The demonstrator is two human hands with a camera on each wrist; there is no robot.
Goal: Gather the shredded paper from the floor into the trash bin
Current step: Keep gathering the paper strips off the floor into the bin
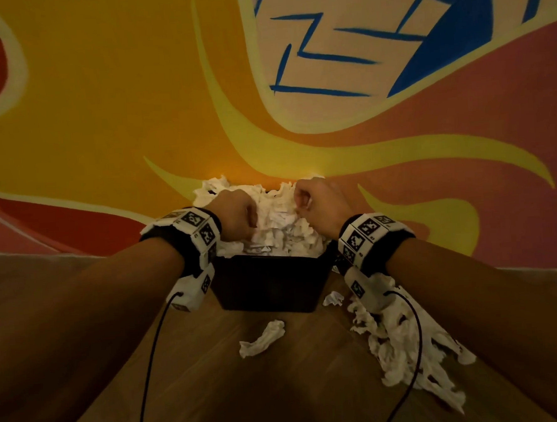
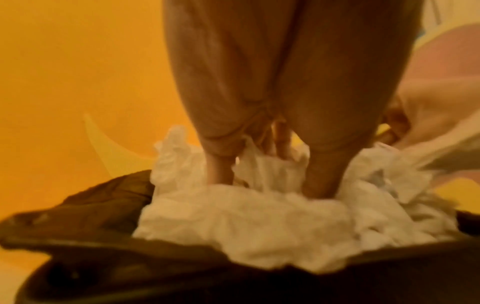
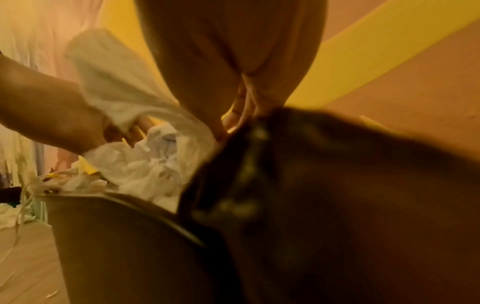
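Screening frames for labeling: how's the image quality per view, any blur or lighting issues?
Head view: dim and warm-tinted, sharp, edges bent by the wide angle. Left wrist view: soft motion blur over the shredded paper. Right wrist view: blurriest, a dark out-of-focus mass hiding much of the trash bin.

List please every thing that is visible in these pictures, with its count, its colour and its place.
trash bin: one, black, on the floor against the wall
paper heap: one, white, piled above the bin's rim
paper clump: one, white, on the floor before the bin
paper pile: one, white, on the floor right of the bin
floor: brown wood
wall: painted orange, yellow, red, blue
left hand: fingers in the heap
right hand: fingers in the heap
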